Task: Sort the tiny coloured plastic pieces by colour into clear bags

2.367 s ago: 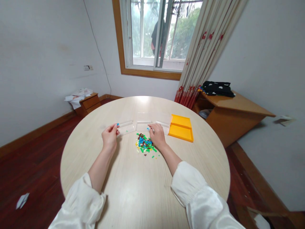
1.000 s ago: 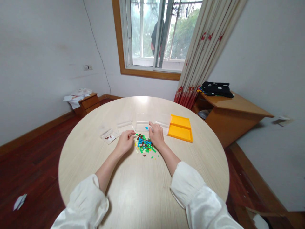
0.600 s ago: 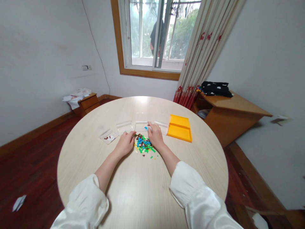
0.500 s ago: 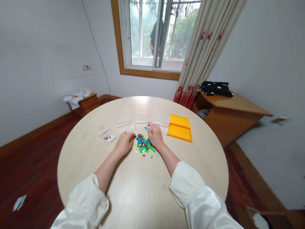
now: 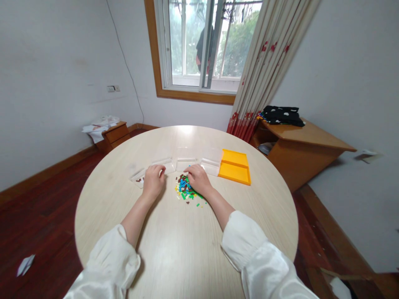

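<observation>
A small heap of toy building bricks (image 5: 184, 186) in blue, green, brown, yellow and white lies mid-table. My left hand (image 5: 152, 182) is left of the heap, its thumb and fingers pinched by a clear box (image 5: 170, 165); whatever it grips is too small to name. Over the right side of the heap, my right hand (image 5: 198, 179) has its fingers curled together, and what they hold is hidden. Behind it is a second clear box (image 5: 183, 165). Brown bricks (image 5: 139, 180) lie in the leftmost clear box (image 5: 134, 177), which my left hand partly covers.
A third clear box (image 5: 210, 166) stands beside an open yellow case (image 5: 235, 171) on the right of the round table (image 5: 174, 241). A few loose bricks (image 5: 198, 204) lie in front of the heap. A wooden desk (image 5: 305, 141) with folded dark cloth is beyond the table.
My left hand has moved left from the heap toward the clear boxes. My right hand has drawn back from the middle clear box to the heap, its fingers curling down.
</observation>
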Motion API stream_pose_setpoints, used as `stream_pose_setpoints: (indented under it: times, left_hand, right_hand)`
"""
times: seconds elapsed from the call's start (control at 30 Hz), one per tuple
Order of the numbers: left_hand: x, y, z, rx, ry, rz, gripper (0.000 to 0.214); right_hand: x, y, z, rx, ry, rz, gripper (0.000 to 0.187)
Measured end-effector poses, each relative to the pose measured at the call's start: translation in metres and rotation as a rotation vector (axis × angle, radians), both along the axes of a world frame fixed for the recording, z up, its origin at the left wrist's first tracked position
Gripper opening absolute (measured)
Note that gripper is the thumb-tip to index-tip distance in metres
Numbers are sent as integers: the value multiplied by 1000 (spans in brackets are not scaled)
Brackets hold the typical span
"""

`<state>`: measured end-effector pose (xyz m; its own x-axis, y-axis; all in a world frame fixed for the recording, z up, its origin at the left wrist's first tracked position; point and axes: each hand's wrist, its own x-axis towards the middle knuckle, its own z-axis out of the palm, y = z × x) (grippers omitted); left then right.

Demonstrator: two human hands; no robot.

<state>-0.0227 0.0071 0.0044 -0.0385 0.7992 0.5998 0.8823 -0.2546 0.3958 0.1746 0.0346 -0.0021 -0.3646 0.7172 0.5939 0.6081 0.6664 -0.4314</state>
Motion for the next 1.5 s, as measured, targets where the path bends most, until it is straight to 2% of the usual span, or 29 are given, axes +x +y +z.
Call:
stream_pose_setpoints:
  times: [0.13,0.63,0.93,1.13,1.37,1.5]
  left_hand:
    - [-6,4,2,-23,23,82,19]
    - [-7,6,2,-141,2,198,24]
    - [1,2,3,-45,4,70,20]
    - [4,0,5,-4,-5,23,18]
    - [8,-3,6,-11,-20,-216,19]
    - [14,-5,7,-50,-53,-273,20]
  right_hand:
    - [-4,-7,5,-15,-139,82,26]
    - [-4,-14,12,-118,-300,48,21]
    - [-4,-13,8,-58,-228,69,17]
    - [-4,-11,6,-81,-198,77,19]
    - [-7,-14,10,-27,-15,146,18]
    - [-10,-20,16,-29,52,220,19]
